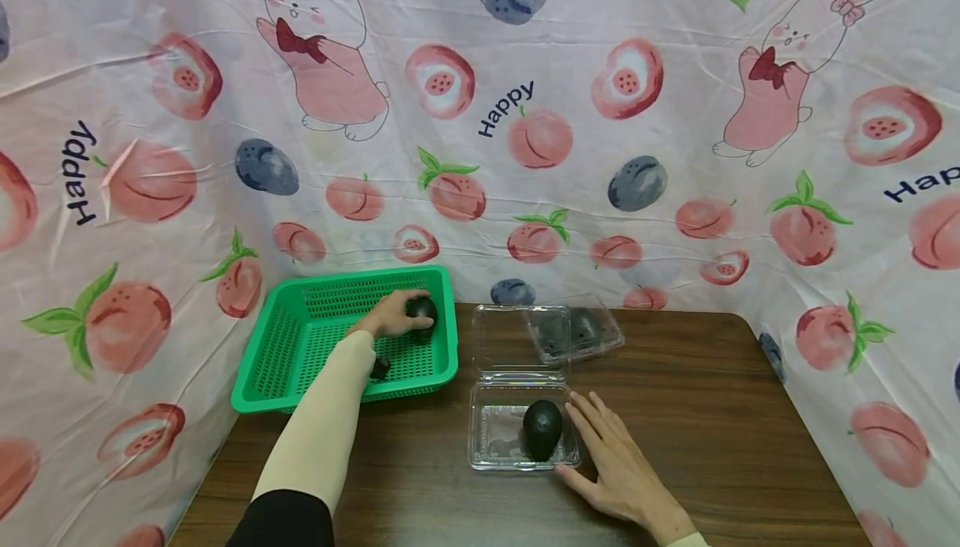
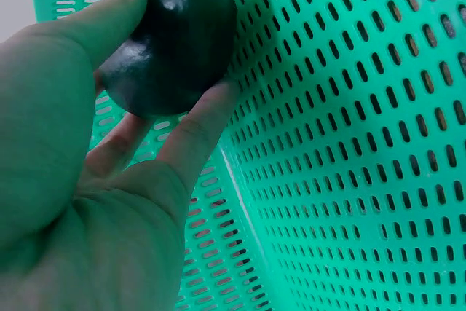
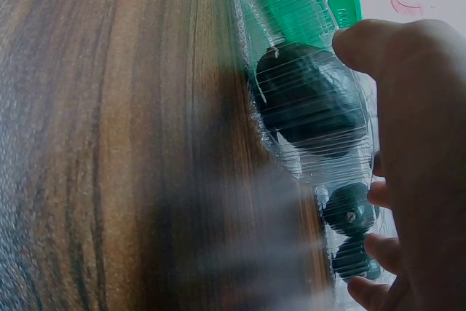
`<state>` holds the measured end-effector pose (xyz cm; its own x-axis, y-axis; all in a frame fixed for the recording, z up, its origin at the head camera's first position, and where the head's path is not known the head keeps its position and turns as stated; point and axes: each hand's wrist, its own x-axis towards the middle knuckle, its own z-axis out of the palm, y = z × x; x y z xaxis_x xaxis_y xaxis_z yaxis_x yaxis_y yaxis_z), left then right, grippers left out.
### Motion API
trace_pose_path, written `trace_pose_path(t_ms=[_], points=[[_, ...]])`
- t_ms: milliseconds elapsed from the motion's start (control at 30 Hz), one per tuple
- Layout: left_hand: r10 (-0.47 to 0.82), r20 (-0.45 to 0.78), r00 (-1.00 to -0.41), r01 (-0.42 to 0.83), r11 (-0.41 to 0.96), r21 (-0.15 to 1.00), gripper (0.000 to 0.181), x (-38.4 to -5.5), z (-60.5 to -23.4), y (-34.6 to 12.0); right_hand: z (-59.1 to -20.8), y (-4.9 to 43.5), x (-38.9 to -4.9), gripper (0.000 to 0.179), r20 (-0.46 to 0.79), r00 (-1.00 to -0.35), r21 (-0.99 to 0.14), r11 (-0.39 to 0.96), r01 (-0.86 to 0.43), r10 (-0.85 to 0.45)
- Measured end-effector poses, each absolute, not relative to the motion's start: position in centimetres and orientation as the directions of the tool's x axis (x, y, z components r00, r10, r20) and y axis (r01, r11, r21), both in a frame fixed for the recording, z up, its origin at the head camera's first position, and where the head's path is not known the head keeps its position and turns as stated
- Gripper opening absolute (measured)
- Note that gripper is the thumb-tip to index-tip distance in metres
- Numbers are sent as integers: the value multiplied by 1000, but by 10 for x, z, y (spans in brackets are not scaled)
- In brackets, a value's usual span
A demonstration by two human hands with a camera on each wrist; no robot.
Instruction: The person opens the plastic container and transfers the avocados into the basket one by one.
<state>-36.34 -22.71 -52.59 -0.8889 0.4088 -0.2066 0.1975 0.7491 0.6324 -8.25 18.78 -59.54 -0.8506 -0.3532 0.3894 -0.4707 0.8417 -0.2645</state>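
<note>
My left hand [image 1: 393, 313] is inside the green plastic basket [image 1: 247, 380], its thumb and fingers around a dark avocado [image 2: 182, 41] with a small stem scar. The avocado is close to the basket's slotted side wall. A clear plastic clamshell box [image 1: 487, 455] lies with its lid folded back, and one dark avocado [image 1: 542, 430] sits in the right part of its base. Along that base's right edge lies my right hand [image 1: 618, 468], fingers extended, thumb at the front corner.
Behind the opened box, a second clear box [image 1: 611, 338] holds two dark avocados [image 1: 585, 326], overlapped by the raised lid. Everything stands on a brown wooden table [image 1: 720, 414]. A fruit-and-rabbit printed cloth [image 1: 555, 188] hangs behind and at both sides.
</note>
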Motion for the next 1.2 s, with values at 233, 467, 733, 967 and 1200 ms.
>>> trace_pose_path(t_ms=[233, 467, 733, 967, 1200], points=[[396, -235, -888, 171, 756, 632, 70, -363, -529, -228, -596, 187, -82, 90, 385, -852, -262, 843, -469, -354], [403, -226, -887, 195, 769, 609, 71, -366, -532, -227, -595, 186, -81, 91, 400, -841, -231, 849, -476, -363], [413, -238, -879, 209, 783, 586, 76, -362, -526, -226, -597, 186, -80, 92, 396, -846, -235, 852, -468, -356], [411, -252, -876, 200, 785, 586, 86, -361, -523, -226, -597, 187, -81, 92, 382, -855, -262, 847, -463, -350], [404, -269, -874, 169, 772, 612, 98, -358, -519, -225, -597, 188, -82, 91, 391, -849, -248, 847, -470, -356]])
